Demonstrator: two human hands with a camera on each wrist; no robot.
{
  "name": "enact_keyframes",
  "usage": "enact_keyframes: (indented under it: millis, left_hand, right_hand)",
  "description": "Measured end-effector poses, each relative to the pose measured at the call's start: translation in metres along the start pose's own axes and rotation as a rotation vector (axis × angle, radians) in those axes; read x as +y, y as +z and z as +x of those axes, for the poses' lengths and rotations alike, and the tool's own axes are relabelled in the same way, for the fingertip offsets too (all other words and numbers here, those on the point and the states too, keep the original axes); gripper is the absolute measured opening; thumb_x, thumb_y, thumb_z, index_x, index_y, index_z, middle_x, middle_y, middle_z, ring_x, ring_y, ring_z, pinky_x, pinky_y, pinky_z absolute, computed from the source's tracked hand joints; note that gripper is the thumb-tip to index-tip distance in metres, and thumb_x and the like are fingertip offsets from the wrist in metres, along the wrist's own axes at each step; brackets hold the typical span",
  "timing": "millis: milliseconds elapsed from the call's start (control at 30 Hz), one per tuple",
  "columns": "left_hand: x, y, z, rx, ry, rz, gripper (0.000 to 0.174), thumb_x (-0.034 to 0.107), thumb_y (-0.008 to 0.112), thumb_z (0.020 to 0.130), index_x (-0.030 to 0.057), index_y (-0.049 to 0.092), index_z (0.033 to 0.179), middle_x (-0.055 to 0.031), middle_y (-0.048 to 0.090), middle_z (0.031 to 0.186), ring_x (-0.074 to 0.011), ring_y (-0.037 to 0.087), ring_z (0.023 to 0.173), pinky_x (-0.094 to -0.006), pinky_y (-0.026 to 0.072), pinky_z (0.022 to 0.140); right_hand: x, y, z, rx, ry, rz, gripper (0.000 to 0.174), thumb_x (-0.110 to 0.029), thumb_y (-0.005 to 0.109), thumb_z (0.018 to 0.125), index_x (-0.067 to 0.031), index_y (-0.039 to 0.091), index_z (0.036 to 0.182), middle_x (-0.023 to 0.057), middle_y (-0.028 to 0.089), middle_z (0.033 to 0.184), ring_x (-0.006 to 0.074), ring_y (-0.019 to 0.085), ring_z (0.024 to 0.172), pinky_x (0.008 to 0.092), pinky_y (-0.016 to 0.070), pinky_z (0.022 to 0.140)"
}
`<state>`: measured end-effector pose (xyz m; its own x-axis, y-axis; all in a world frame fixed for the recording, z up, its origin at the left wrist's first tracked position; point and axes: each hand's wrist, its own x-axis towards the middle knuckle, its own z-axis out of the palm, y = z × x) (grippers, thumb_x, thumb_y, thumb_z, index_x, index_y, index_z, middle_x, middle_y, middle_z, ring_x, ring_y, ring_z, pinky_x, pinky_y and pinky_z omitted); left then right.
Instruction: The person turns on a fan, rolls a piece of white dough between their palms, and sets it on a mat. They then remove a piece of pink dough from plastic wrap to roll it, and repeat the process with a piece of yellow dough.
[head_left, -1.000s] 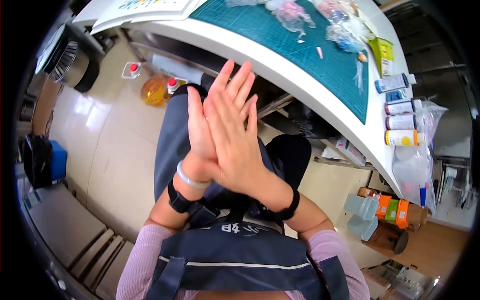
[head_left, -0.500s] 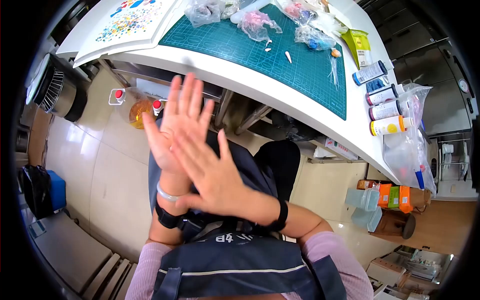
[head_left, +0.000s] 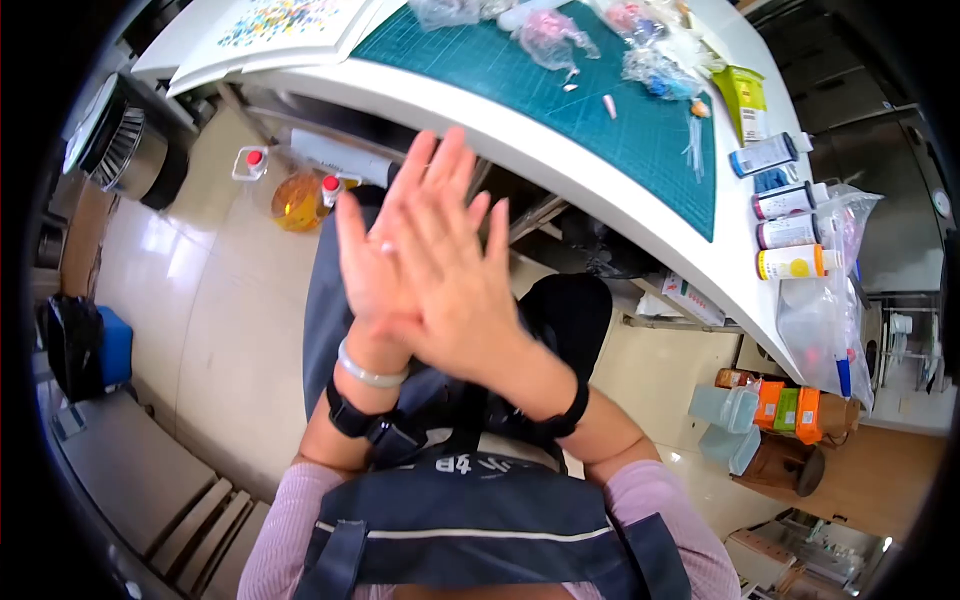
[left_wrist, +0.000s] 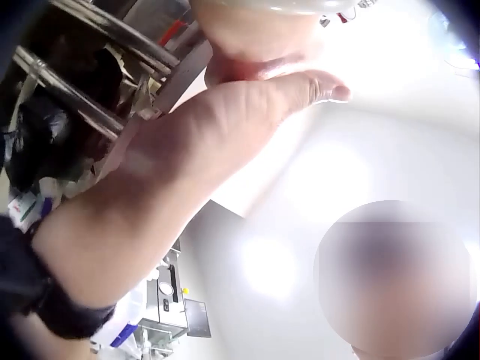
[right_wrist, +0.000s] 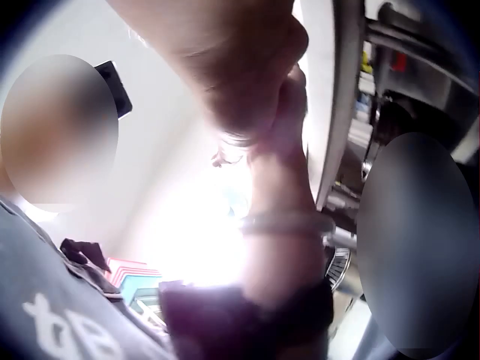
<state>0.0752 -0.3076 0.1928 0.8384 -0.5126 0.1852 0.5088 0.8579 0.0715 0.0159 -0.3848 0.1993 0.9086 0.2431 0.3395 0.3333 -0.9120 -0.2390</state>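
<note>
In the head view my left hand [head_left: 372, 272] is held palm up over the lap, its fingers straight and pointing toward the table. My right hand [head_left: 462, 300] lies palm down across it, fingers extended and overlapping the left palm. A small whitish bit [head_left: 388, 246] shows on the left palm beside the right fingers; the rest of the space between the palms is hidden. A pale bangle [head_left: 372, 370] circles the left wrist. The left wrist view shows the heel of the right hand [left_wrist: 232, 120] against the left.
A white table [head_left: 600, 180] ahead carries a green cutting mat [head_left: 500, 75], a small pale cone-shaped piece [head_left: 610, 106], bagged coloured lumps [head_left: 553, 38] and several bottles [head_left: 790, 262] along its right side. Jugs of amber liquid [head_left: 297, 203] stand on the floor at left.
The right hand slid back toward the left wrist, then forward again over the left palm. Both hands stay over the lap; the head view has shifted slightly.
</note>
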Motion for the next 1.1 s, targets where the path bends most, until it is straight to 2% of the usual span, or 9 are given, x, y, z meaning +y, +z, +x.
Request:
enact_keyframes:
  millis: [133,333,467,533,700,800,833,967,1100]
  left_hand:
    - [0.005,0.003,0.003,-0.019,-0.028,-0.122,0.080,0.061,0.009,0.092,0.0007,0.018,0.144,-0.0146,0.017,0.151,-0.0285,0.019,0.139,-0.0409,0.0159,0.114]
    - [0.006,-0.001,0.002,-0.010,-0.008,-0.040,0.080,0.061,0.005,0.091,0.0020,0.019,0.144,-0.0146,0.020,0.150,-0.0281,0.020,0.139,-0.0415,0.0196,0.112]
    - [0.011,-0.005,0.002,0.028,0.079,0.108,0.076,0.057,0.005,0.093,0.0041,0.015,0.145,-0.0148,0.016,0.151,-0.0277,0.014,0.141,-0.0444,0.0179,0.113]
    - [0.000,-0.003,0.000,0.049,-0.037,-0.008,0.080,0.062,0.005,0.091,0.0058,0.022,0.144,-0.0144,0.022,0.150,-0.0275,0.022,0.138,-0.0423,0.0240,0.110]
    - [-0.011,0.005,-0.003,0.029,-0.099,-0.053,0.081,0.063,0.004,0.090,0.0052,0.021,0.144,-0.0167,0.021,0.149,-0.0299,0.019,0.139,-0.0410,0.0160,0.113]
    - [-0.015,0.006,-0.001,0.060,-0.144,-0.030,0.083,0.064,0.003,0.089,0.0043,0.021,0.144,-0.0218,0.025,0.146,-0.0331,0.023,0.137,-0.0416,0.0158,0.113]
    - [-0.017,0.007,0.000,0.098,-0.153,-0.019,0.082,0.064,0.004,0.090,0.0043,0.021,0.144,-0.0218,0.027,0.145,-0.0332,0.024,0.136,-0.0417,0.0158,0.113]
    - [-0.017,-0.002,0.007,0.134,-0.227,0.025,0.078,0.061,0.013,0.092,0.0034,0.025,0.142,-0.0205,0.032,0.143,-0.0307,0.028,0.134,-0.0408,0.0175,0.112]
    - [-0.008,-0.022,0.009,0.113,-0.244,0.167,0.069,0.053,0.023,0.095,0.0021,0.027,0.141,-0.0198,0.039,0.138,-0.0319,0.032,0.132,-0.0436,0.0248,0.108]
  right_hand:
    - [0.013,-0.015,0.001,0.164,0.065,0.172,0.089,-0.064,0.045,0.080,0.0020,0.032,0.138,0.0210,0.024,0.147,0.0386,0.020,0.137,0.0656,0.0110,0.101]
    - [-0.005,-0.003,-0.013,0.063,0.011,0.079,0.090,-0.066,0.049,0.076,0.0018,0.041,0.134,0.0210,0.029,0.145,0.0353,0.023,0.137,0.0683,0.0149,0.098]
    - [-0.012,-0.001,-0.021,-0.111,-0.023,0.091,0.093,-0.072,0.035,0.081,0.0004,0.033,0.139,0.0202,0.025,0.147,0.0368,0.019,0.138,0.0657,0.0090,0.101]
    - [-0.002,0.001,-0.007,0.122,0.040,0.105,0.066,-0.053,0.051,0.084,-0.0032,0.051,0.128,0.0200,0.038,0.140,0.0353,0.031,0.132,0.0600,0.0155,0.103]
    - [0.028,0.023,0.008,0.492,-0.114,0.125,0.038,-0.030,0.060,0.081,-0.0062,0.063,0.110,0.0151,0.050,0.131,0.0321,0.043,0.124,0.0583,0.0237,0.098]
    - [0.015,0.000,0.004,0.425,-0.029,0.268,0.019,-0.016,0.064,0.076,-0.0074,0.069,0.092,0.0117,0.058,0.118,0.0293,0.051,0.113,0.0545,0.0268,0.097]
    - [0.012,-0.007,0.005,0.425,0.005,0.288,0.014,-0.009,0.069,0.071,-0.0072,0.070,0.085,0.0112,0.061,0.114,0.0275,0.054,0.110,0.0471,0.0255,0.101]
    - [0.035,-0.020,0.008,0.492,0.036,0.233,0.013,-0.008,0.073,0.069,-0.0076,0.068,0.082,0.0019,0.065,0.086,0.0197,0.061,0.085,0.0404,0.0347,0.096]
    - [0.109,-0.071,0.026,0.613,0.243,0.053,0.014,-0.008,0.071,0.076,-0.0026,0.069,0.089,0.0073,0.067,0.084,0.0194,0.063,0.078,0.0315,0.0458,0.082]
